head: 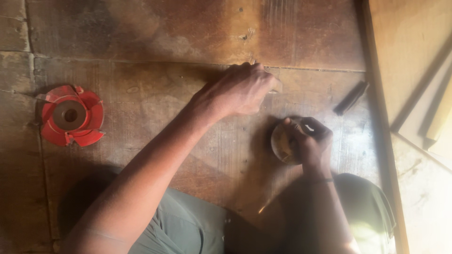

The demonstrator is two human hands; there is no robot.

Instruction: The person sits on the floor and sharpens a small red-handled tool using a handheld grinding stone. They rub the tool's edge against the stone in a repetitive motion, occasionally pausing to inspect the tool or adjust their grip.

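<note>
Worn brown boards make up the surface (141, 94), stained and scratched, with a seam running across near the top. Pale planks (414, 56) lie along its right edge in bright light.

The left hand (240, 91) hovers palm down over the seam, its fingers (263, 82) curled in tight; whether they pinch anything I cannot tell. The right hand (308, 141) sits just below and to the right of it, fingers wrapped over a small round metal disc (281, 143) that rests on the surface, holding it by its right side. Shadow covers most of the disc.

A dark short bar (351, 98) lies at a slant near the right edge, apart from both hands. A red cutter head (70, 115) with a grey hub lies flat, well apart at the left. Green-grey trousers (188, 226) show below the arms.
</note>
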